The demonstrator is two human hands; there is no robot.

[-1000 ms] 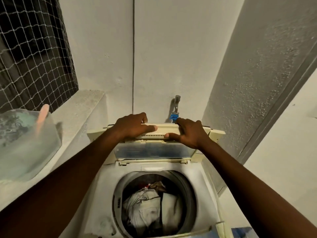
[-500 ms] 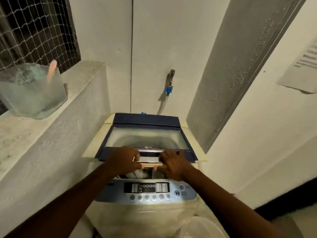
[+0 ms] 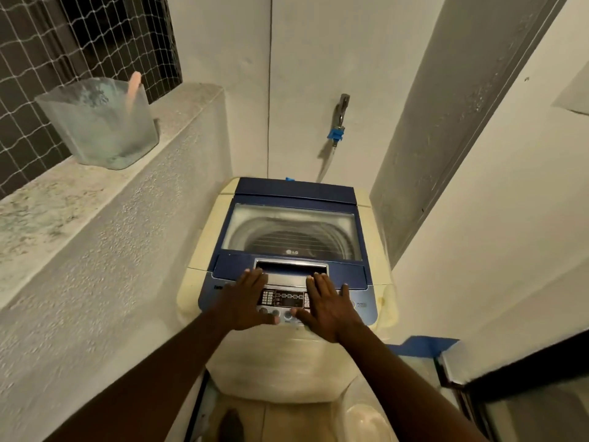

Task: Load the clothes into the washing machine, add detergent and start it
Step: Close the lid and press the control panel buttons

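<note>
A cream top-loading washing machine (image 3: 204, 244) stands below me against the back wall. Its blue lid (image 3: 287, 189) with a glass window lies flat and closed; the drum shows through the glass, and the clothes are hidden. My left hand (image 3: 245, 301) and my right hand (image 3: 328, 306) lie flat with fingers spread on the front control panel (image 3: 288, 296), on either side of its display. Neither hand holds anything. A translucent plastic tub (image 3: 98, 122) with a pink scoop handle (image 3: 133, 87) stands on the ledge at the left.
A concrete ledge (image 3: 79, 193) runs along the left under a netted window (image 3: 47, 43). A tap with a blue fitting (image 3: 338, 129) sticks out of the back wall. A wall and door frame close in the right. A blue object (image 3: 420, 344) lies low at the right.
Both hands brought the folded lid down from upright to flat and closed, then let go and slid onto the control panel. My view pulled back and up.
</note>
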